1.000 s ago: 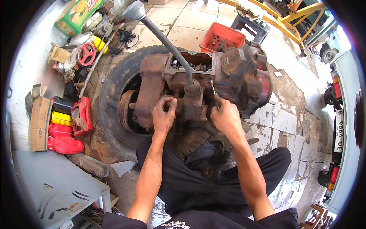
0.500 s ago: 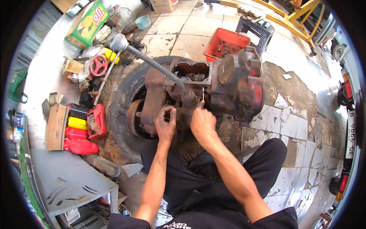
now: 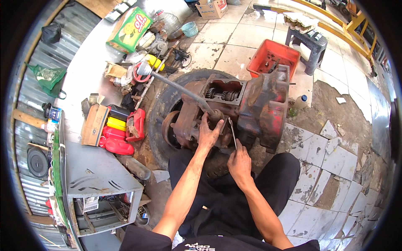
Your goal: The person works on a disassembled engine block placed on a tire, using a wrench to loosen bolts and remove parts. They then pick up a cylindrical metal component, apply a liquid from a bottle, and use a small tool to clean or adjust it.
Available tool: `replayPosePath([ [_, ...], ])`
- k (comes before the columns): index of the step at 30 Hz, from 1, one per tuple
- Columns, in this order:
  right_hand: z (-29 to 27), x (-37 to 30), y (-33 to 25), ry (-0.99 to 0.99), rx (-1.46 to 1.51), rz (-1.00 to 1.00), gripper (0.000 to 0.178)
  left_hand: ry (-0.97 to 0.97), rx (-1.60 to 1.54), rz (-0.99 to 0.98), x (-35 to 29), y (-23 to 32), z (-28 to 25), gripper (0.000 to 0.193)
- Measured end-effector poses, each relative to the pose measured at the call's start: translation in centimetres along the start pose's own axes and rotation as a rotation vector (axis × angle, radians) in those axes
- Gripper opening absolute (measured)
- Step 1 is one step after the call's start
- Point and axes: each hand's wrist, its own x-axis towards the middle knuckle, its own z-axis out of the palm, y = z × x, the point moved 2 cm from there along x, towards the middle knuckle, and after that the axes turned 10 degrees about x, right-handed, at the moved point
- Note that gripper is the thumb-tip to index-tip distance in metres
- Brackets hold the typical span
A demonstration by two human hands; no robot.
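A rusty brown gearbox (image 3: 188, 130) lies in front of me, with gears (image 3: 226, 96) showing through its uncovered top opening. From its near side a long gear lever (image 3: 180, 88) slants up to the far left. My left hand (image 3: 208, 136) is open against the housing, thumb and fingers apart around the lever's base (image 3: 215, 115). In my right hand (image 3: 240, 164) is a slim silver wrench (image 3: 233, 133), gripped at its near end. The wrench's far tip meets the gearbox side just right of the lever base.
Beneath the gearbox is a black tyre (image 3: 155, 125). Beyond it stand a red bin (image 3: 273, 54) holding small parts and a dark stool (image 3: 312, 52). Bottles and a cardboard box (image 3: 94, 125) are to the left, behind a grey metal cabinet (image 3: 98, 167). Broken tiles (image 3: 310, 154) cover the right-hand floor.
My left hand has gone from a pinch near the housing to the lever base. My right hand has drawn back toward me, showing more of the wrench. The whole view has shifted.
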Motion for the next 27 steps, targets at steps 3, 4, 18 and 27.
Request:
replayPosePath([
  [3,-1.3,0.3,0.5,0.043,0.067,-0.022,0.049,-0.074,0.14,0.028,0.4,0.2,0.5,0.088],
  [4,-1.9,0.3,0.7,0.055,0.062,-0.038,0.049,-0.071,0.178,0.044,0.3,0.4,0.4,0.088],
  [18,-4.8,2.2,-1.5,-0.033,0.024,0.047,0.03,-0.104,0.146,0.153,0.8,-0.5,0.1,0.084],
  [27,-7.9,10.3,-9.6,-0.23,-0.756,-0.072,0.026,-0.179,0.132,0.206,0.9,-1.5,0.1,0.087],
])
